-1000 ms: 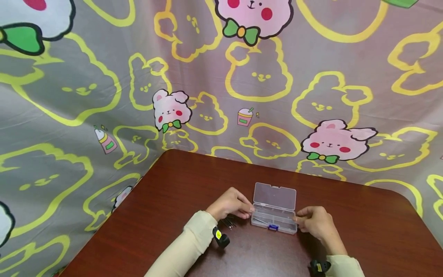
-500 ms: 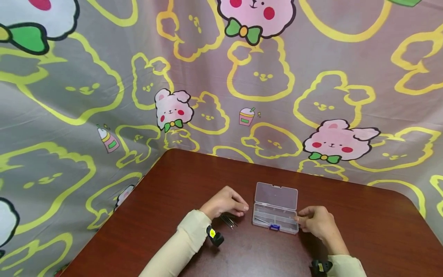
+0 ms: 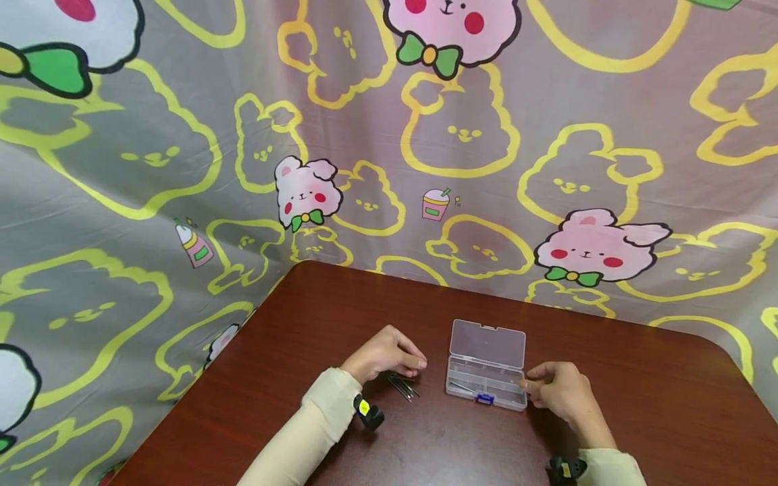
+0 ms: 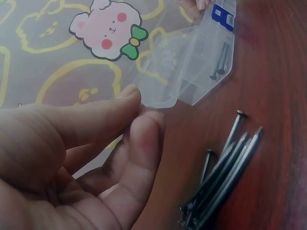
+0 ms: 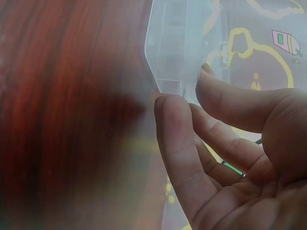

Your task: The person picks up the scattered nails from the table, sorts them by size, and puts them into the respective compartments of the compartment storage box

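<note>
A clear plastic compartment box [image 3: 504,393] with a blue latch [image 3: 484,399] lies on the table, its lid [image 3: 488,344] raised at the back. Its left front compartment holds a few nails [image 4: 220,62]. My right hand [image 3: 560,393] grips the right end of the box, thumb and index finger at its end wall [image 5: 168,86]. To the left of the box, my left hand [image 3: 389,356] hovers with thumb and index tips close together and nothing visible between them. Several dark steel nails [image 4: 225,172] lie in a loose pile on the table, just beside and below the left hand.
The brown wooden table [image 3: 340,304] ends at the back and left against a grey curtain [image 3: 365,135] with cartoon bears and rabbits. Black camera straps [image 3: 369,413] sit on both wrists, over or beside the light sleeves.
My left hand has drawn back leftward from the left end of the box to above the nail pile. The right hand has stayed at the box's right end.
</note>
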The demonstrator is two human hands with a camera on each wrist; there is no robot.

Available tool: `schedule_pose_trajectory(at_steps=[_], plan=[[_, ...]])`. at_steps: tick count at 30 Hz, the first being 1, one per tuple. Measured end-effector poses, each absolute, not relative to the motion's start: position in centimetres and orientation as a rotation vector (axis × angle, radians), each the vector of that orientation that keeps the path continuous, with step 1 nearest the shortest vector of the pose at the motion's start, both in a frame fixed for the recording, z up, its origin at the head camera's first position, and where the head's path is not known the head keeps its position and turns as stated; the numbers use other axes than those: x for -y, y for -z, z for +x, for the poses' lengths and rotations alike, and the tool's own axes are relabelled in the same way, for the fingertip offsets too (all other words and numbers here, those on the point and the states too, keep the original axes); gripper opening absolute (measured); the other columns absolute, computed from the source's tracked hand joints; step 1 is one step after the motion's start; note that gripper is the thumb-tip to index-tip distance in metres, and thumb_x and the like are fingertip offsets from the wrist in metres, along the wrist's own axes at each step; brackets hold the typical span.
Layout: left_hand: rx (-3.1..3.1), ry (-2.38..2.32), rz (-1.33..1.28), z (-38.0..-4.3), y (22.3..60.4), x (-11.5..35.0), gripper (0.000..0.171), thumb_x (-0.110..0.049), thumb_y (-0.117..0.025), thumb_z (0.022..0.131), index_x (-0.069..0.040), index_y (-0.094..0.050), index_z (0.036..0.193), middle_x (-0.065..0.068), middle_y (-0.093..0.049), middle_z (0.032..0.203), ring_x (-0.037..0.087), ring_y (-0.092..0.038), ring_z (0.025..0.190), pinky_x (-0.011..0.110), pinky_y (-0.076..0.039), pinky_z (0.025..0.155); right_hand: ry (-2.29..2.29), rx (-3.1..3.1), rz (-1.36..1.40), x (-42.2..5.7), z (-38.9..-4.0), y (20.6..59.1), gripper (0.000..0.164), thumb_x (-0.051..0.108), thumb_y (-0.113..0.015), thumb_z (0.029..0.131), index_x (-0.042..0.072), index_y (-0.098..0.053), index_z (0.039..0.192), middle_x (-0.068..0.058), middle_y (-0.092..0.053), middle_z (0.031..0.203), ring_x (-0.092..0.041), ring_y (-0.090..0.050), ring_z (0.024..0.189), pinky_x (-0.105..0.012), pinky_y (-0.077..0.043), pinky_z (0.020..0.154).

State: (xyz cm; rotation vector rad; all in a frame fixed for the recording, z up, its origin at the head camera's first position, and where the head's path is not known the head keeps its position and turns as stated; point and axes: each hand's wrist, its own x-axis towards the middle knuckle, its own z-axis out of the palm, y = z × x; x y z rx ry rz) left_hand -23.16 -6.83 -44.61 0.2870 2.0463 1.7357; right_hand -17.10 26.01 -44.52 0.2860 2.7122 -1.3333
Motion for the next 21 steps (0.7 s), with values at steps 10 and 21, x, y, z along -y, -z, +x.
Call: schedule_pose_trajectory(at_steps=[10,21], plan=[[-2.090,-1.704,0.306,-23.2,44.8,8.5,0.006,0.008,-0.077,0.082,0.011,-0.075,0.086,0.015,-0.072,0.077,0.015,-0.063,0.058,0.027,-0.056,0.059,1.333,-2.719,0.286,-26.1,-17.0,44.5,0.026,0.010,-0.081,0.085,-0.008,-0.070,0.099,-0.006,-0.069,0.075,-0.023,-0.069,0.064,-0.039,-0.058,0.061],[-2.215,-1.604,0.291,-23.2,45.0,10.3,0.005,0.006,-0.080,0.079,0.007,-0.077,0.083,0.012,-0.071,0.071,0.012,-0.059,0.053,0.024,-0.053,0.053,1.367,-2.709,0.298,-26.0,-17.1,44.6,0.025,0.007,-0.081,0.085,-0.010,-0.069,0.098,-0.007,-0.070,0.074,-0.022,-0.069,0.064,-0.038,-0.058,0.060]])
